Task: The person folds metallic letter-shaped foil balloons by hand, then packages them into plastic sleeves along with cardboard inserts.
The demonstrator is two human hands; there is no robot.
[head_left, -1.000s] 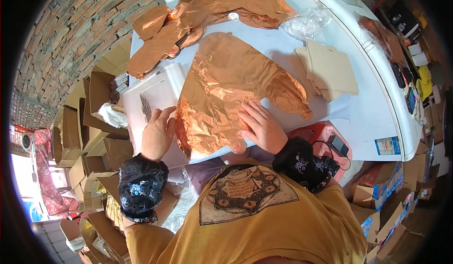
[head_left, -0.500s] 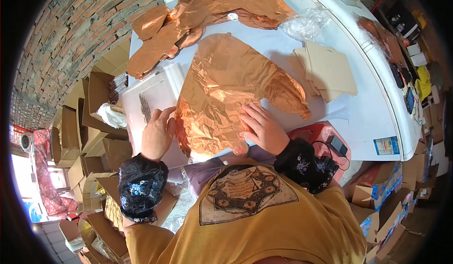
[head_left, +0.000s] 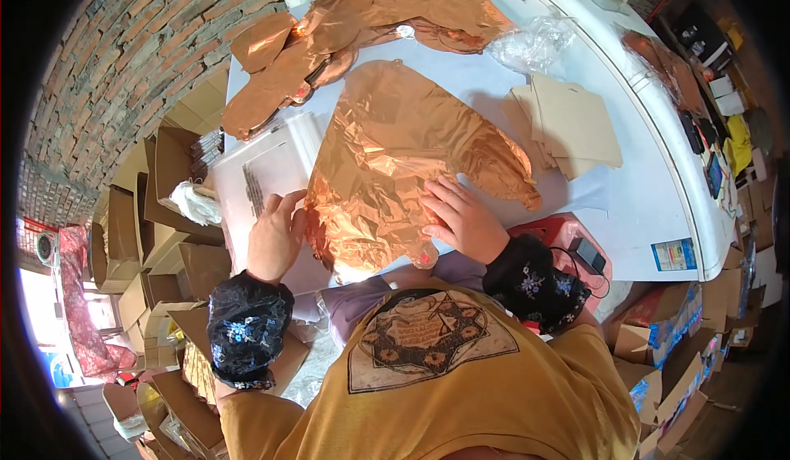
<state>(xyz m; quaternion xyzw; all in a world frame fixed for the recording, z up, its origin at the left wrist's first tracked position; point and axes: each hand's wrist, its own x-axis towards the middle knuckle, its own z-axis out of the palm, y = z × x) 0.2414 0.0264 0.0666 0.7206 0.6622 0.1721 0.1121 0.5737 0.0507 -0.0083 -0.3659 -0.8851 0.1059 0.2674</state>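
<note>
A flat copper-coloured foil balloon lies in front of me on the table, creased and shiny, with a narrow curved end at the right and a small tab with a red spot at its near edge. My left hand is at the balloon's left edge, its fingers apart and slightly bent, the tips by the foil. Flat on the lower right part of the balloon rests my right hand, fingers spread, holding nothing.
More copper foil balloons are piled at the far side of the table. A clear plastic bag and brown card sheets lie to the right. A translucent plastic box stands left, near open cartons. A red container is beside my right sleeve.
My right hand has shifted very slightly to the right and toward me on the foil. The left hand and the balloon look almost unchanged.
</note>
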